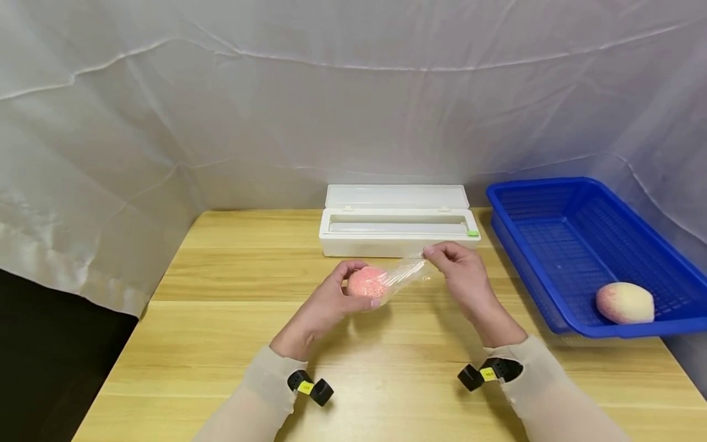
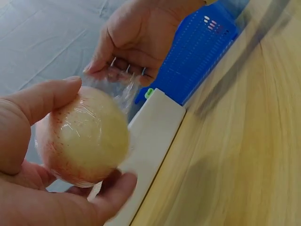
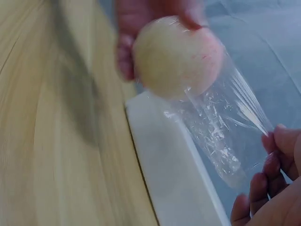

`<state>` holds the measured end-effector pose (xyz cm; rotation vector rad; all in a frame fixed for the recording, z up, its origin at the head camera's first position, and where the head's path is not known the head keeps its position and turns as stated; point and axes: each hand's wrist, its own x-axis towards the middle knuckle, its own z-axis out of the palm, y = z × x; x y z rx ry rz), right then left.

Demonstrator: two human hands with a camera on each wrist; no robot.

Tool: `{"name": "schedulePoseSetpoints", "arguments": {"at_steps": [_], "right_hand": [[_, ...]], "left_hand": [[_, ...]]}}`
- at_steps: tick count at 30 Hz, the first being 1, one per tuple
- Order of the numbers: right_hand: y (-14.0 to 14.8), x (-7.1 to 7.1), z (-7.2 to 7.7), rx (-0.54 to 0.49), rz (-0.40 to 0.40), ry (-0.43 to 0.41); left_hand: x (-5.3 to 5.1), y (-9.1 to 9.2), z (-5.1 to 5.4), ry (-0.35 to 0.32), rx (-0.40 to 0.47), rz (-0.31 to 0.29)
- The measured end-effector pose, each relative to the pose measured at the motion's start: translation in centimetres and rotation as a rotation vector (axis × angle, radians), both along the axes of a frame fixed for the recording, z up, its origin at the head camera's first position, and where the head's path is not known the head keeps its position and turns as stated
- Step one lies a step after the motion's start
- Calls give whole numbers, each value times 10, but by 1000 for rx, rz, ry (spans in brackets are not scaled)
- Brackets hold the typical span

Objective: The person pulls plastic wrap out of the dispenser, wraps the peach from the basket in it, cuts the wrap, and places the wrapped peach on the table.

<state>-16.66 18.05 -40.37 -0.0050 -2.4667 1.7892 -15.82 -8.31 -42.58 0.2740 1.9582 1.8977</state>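
A pink and cream peach [image 1: 367, 283] is held in my left hand [image 1: 330, 299], thumb and fingers curled round its sides. Clear film [image 1: 407, 274] clings to the fruit and stretches off to the right, where my right hand [image 1: 463, 274] pinches its end between thumb and finger. The left wrist view shows the peach [image 2: 84, 136] with shiny film over its pale side. In the right wrist view the film [image 3: 216, 127] fans out from the peach [image 3: 176, 59] to my right fingertips, with a crumpled part hanging lower.
A white film box [image 1: 397, 247] with its lid raised stands at the back of the wooden table [image 1: 221, 344]. On the right is a blue basket [image 1: 530, 270] with another peach [image 1: 625, 303] in its near corner. Grey cloth hangs behind and at both sides.
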Motion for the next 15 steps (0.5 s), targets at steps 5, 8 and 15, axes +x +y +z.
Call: {"name": "schedulePoseSetpoints", "arguments": {"at_steps": [5,8,15], "right_hand": [[-1,-2,-3,-50,-2,-18],[-1,-4,-4,-65,47,-26],[4,-3,1,-102,9,-24]], "left_hand": [[1,-1,-1,-22,92,-24],[1,-3,-1,-43,118,-25],[2,-3,-1,-42,110,-11]]}}
